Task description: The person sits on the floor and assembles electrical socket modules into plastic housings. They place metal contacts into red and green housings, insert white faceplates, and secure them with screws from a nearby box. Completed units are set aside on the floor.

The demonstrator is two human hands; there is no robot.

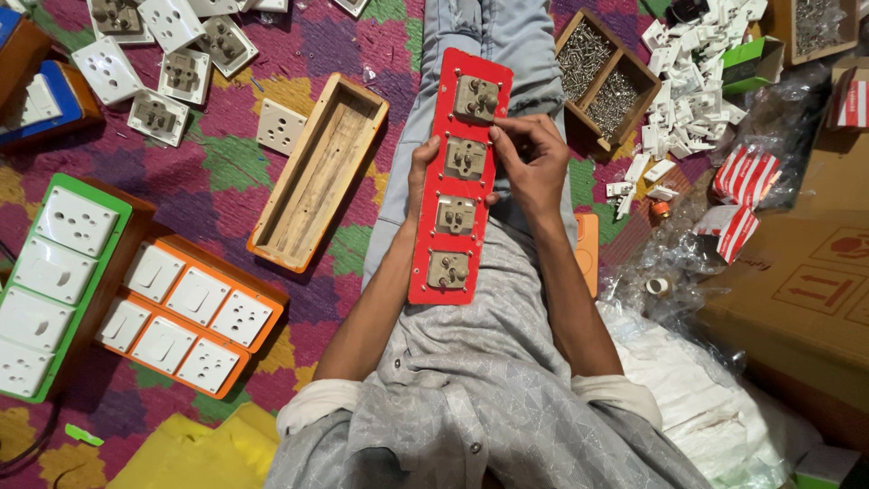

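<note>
A seated person steadies a red panel [460, 177] of four socket backs along the lap. The left hand [424, 172] grips its left edge, fingers wrapped behind; the right hand [529, 158] arches over, fingertips pinched at the second socket back [465, 158], beside an open wooden box [319, 172].

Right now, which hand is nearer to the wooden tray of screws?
The right hand. It rests on the right edge of the red board, beside the tray of screws. The left hand grips the board's opposite edge, farther from the tray.
</note>
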